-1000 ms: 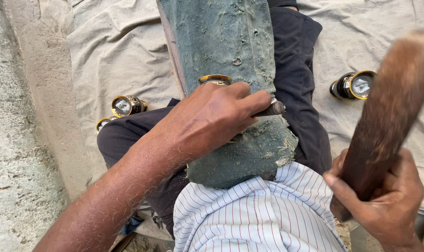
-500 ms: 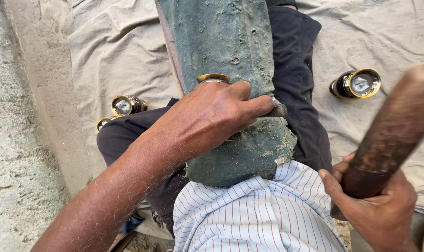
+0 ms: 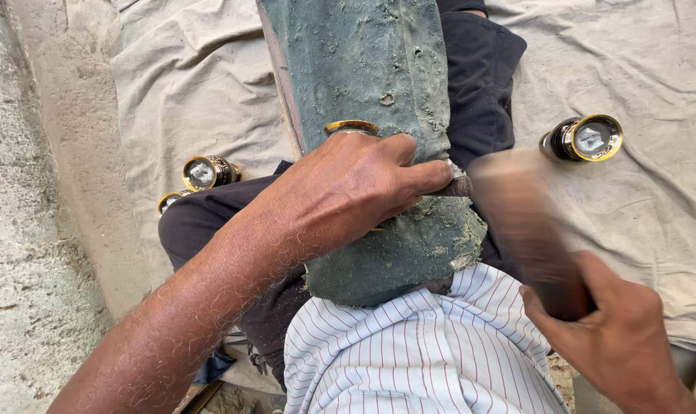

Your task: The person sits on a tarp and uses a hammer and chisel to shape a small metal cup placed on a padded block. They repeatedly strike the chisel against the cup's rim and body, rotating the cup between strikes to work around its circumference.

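My left hand (image 3: 348, 192) is closed around a dark metal punch (image 3: 457, 186) and presses a gold-rimmed ring piece (image 3: 351, 126) onto a long grey-green, rough-coated block (image 3: 371, 69) lying along my lap. My right hand (image 3: 624, 337) grips the handle of a brown wooden mallet (image 3: 524, 222). The mallet is blurred, and its head meets the punch's end at the block's right side. Most of the ring piece is hidden under my fingers.
I sit on a beige cloth (image 3: 639, 199) spread over the ground. A gold-rimmed dark cup-like piece (image 3: 584, 138) lies on it at the right, and two similar pieces (image 3: 206, 173) lie at the left by my knee. Bare concrete (image 3: 34, 253) runs along the left.
The mallet, raised high at the right a second ago, has swung down and left onto the punch. My left hand has stayed in place on the block.
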Demonstrator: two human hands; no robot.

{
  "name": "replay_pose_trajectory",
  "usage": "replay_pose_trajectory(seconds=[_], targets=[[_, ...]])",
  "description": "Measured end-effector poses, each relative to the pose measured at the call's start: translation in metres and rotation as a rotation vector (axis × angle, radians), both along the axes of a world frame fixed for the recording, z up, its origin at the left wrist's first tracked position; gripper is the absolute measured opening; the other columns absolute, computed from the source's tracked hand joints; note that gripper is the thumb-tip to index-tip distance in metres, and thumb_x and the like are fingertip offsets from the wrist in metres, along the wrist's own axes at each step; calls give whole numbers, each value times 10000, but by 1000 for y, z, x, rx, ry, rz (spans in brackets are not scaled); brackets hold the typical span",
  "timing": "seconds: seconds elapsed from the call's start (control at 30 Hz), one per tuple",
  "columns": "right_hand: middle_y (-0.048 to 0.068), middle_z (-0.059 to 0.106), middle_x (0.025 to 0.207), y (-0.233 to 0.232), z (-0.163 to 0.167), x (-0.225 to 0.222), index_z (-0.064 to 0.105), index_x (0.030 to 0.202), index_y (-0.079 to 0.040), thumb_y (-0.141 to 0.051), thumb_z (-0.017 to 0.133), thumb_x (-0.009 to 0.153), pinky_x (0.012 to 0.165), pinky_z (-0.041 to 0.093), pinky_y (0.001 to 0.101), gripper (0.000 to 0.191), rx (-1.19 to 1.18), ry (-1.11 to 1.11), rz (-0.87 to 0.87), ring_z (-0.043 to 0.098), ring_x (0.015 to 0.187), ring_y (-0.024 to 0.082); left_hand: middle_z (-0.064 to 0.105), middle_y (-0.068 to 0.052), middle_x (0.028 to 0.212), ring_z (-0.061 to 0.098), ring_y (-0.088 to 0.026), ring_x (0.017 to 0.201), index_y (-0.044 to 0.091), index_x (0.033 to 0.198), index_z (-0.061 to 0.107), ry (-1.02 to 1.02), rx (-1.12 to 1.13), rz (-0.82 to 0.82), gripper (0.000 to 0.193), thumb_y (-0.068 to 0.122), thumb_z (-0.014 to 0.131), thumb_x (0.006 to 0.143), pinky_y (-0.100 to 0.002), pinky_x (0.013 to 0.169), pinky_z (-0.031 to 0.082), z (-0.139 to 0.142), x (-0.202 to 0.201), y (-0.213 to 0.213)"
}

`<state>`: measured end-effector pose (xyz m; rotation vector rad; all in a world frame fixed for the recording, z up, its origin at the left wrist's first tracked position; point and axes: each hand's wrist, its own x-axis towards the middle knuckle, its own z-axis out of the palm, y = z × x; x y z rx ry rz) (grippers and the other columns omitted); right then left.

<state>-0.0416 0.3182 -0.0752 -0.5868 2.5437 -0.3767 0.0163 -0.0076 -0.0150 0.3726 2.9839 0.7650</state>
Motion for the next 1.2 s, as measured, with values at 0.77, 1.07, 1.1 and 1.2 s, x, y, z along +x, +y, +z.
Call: replay_pose_trajectory(seconds=[0.77,1.07,1.1,1.2], targets=[[55,727,754,17,-47,11,694,941,-8,-170,899,733,577,579,294,333,-384,-152,-196,687,622,143,626,-74,799,666,-218,654,162,1248,713,29,75,32,237,189,676,1015,-380,520,548,17,10,-2],[116,752,929,7,-35,-27,609,1225,-9,-81,843,726,688,603,299,557,-489,-308,-247,729,804,163,686,-58,963,726,-120,819,77,1283,662,185,427,476,381,140,803,935,-262,713,645,-18,51,0],[134,745,892,7,-27,-29,618,1189,3,-62,835,718,670,594,313,523,-459,-258,-230,725,775,175,676,-65,949,717,-123,805,64,1282,660,196,431,497,389,137,807,930,-267,715,641,-23,54,1],[108,730,909,1,-4,-32,527,1209,11,-67,819,831,563,618,326,484,-787,-318,-68,759,743,145,671,-61,936,716,-133,829,44,1296,634,272,412,563,401,143,811,951,-276,731,644,-32,58,8]])
